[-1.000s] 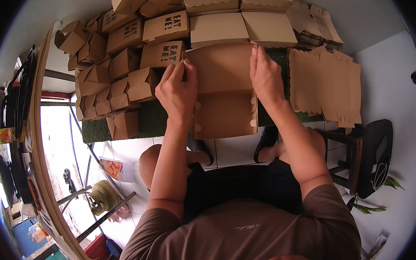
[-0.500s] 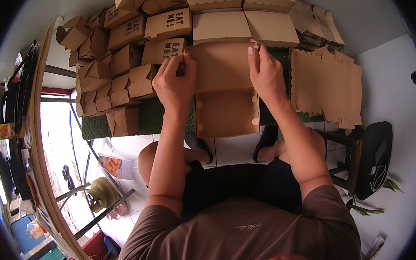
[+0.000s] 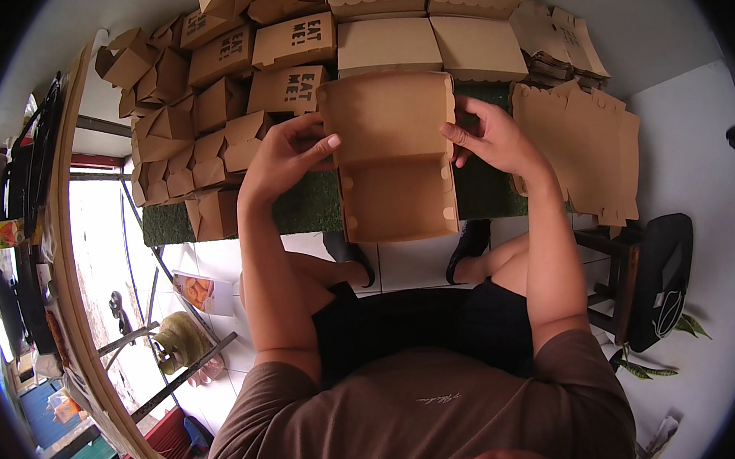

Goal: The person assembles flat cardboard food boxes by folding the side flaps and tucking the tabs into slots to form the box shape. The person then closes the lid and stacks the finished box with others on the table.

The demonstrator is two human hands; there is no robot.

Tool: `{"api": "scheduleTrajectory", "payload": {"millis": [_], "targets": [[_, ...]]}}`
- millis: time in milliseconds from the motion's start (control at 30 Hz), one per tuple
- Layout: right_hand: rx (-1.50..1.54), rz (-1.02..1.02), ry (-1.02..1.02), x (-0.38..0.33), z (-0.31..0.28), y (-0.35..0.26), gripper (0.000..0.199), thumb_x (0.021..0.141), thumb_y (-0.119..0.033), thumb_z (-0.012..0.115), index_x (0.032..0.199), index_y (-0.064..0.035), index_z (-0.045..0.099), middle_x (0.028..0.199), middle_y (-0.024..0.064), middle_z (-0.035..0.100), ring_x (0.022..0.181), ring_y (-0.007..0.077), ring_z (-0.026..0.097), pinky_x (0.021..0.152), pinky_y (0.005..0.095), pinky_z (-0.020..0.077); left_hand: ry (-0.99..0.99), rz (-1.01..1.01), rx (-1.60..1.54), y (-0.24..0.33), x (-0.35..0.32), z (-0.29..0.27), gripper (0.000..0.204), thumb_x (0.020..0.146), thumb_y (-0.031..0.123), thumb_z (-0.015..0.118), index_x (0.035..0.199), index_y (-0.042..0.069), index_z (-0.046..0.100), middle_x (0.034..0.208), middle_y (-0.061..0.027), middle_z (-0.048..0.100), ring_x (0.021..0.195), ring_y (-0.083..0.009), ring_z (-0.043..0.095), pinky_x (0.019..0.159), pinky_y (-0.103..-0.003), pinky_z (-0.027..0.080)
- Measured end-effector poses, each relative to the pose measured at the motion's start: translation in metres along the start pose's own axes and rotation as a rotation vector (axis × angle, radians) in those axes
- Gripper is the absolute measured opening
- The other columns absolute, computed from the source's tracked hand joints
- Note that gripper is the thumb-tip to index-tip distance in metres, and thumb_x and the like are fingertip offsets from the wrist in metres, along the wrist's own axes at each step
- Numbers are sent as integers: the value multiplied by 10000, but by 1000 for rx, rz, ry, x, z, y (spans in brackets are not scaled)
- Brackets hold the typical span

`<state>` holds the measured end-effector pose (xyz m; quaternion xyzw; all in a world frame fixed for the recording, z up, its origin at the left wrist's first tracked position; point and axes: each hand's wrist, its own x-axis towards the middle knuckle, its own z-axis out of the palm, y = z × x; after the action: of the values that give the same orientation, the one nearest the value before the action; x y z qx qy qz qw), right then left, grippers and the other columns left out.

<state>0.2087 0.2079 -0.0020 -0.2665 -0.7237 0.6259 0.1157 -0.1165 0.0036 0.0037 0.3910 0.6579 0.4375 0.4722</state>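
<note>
In front of me an open brown cardboard food box (image 3: 399, 201) stands at the near edge of a green turf-covered table (image 3: 299, 210). Its lid (image 3: 390, 114) is raised and tips away from me, showing the plain inside. My left hand (image 3: 290, 157) holds the lid's left side, thumb at the inner edge and fingers partly hidden behind. On the opposite side my right hand (image 3: 496, 137) grips the lid's right edge, thumb in front and fingers around the outside. The box's inside holds nothing.
Closed larger boxes (image 3: 388, 45) sit beyond the open one. Smaller printed boxes and folded cartons (image 3: 168, 132) crowd the left. Flat unfolded cardboard blanks (image 3: 577, 153) lie at the right, overhanging the table edge. A dark stool (image 3: 619, 277) stands right of my legs.
Both hands have slid from the lid's far corners down its sides, nearer the fold, and my elbows have spread. My fingers have opened out from a pinch to a wider hold.
</note>
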Motion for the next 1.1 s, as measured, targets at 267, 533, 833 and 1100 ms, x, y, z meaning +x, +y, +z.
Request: {"api": "scheduleTrajectory", "payload": {"millis": [267,533,833,1100], "targets": [[-4,-16,112,6,3,6,620,1148,-446,813,1547,9,677,1174,66,808,808,141,763,716,316,647,100,53,3,-4,12,14,678,1052,278,950,1574,-69,692,1294,-166,860,1163,-195,829,967,-365,729],[-327,105,42,-5,-14,15,929,1042,-643,883,1657,-7,599,1291,138,782,833,183,788,762,373,679,65,189,236,-2,1,-1,800,991,340,1005,1623,-17,668,1304,-150,831,1135,-213,840,952,-355,715],[-91,359,-191,-2,4,24,620,1192,-457,729,1419,116,664,1210,179,814,884,247,871,770,395,739,-172,-207,179,1,-10,0,664,1039,276,952,1571,-24,692,1223,-146,851,1027,-237,873,925,-342,714],[-229,358,26,-8,33,10,647,1236,-503,641,1388,125,658,1167,244,795,1109,306,821,979,442,653,-199,-108,397,-1,0,16,574,1074,380,889,1468,-16,753,1125,-169,871,920,-203,863,848,-348,672]]}}
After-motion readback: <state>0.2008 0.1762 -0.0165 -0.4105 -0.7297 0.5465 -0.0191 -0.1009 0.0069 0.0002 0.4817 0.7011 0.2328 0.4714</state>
